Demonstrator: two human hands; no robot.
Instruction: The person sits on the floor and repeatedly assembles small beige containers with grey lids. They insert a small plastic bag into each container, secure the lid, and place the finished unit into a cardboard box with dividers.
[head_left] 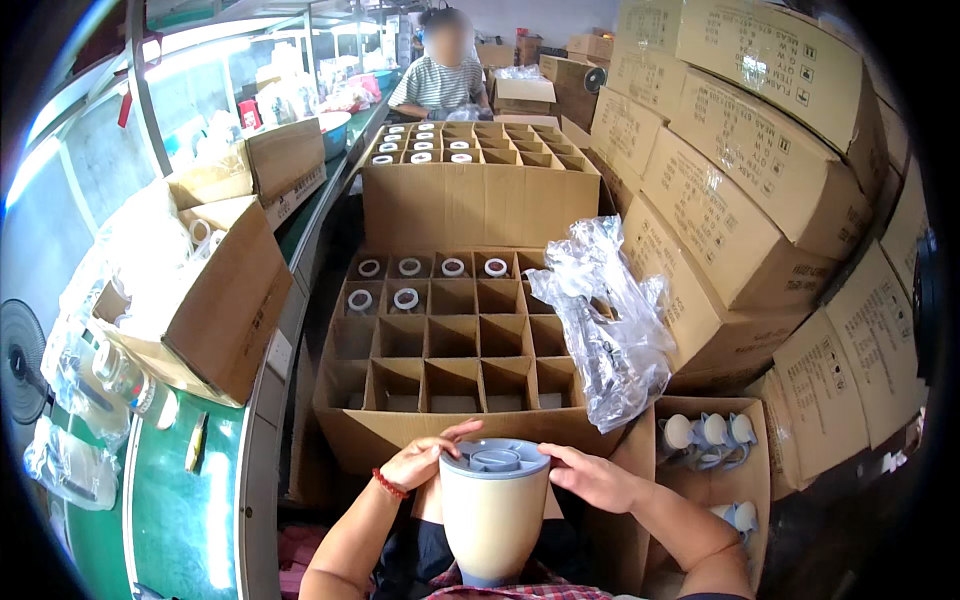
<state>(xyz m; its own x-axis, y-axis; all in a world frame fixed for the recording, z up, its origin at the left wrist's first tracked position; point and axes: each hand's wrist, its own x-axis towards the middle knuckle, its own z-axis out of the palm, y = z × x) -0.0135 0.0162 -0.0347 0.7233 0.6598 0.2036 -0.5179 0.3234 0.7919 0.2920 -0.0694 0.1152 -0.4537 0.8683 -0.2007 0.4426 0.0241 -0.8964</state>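
Note:
In front of my body stands a cream, tapering container (493,525) with a blue-grey lid (497,457) and a blue-grey base; whether it is a jug or a tumbler I cannot tell. My left hand (418,464), with a red bead bracelet at the wrist, presses on the lid's left edge. From the other side, my right hand (598,478) touches the rim with its fingertips. Between them both hands grip the container upright. Just beyond is a divided carton (450,430), where several glass liners with pale rims (405,300) sit in the far-left compartments.
Crumpled clear plastic bags (610,330) lie over the carton's right side. Lower right, an open box (712,484) holds blue-and-white parts. Stacked cartons (735,200) rise on the right. A green workbench (185,500) runs along the left, carrying a cutter (196,442). A person (440,80) is at the far end.

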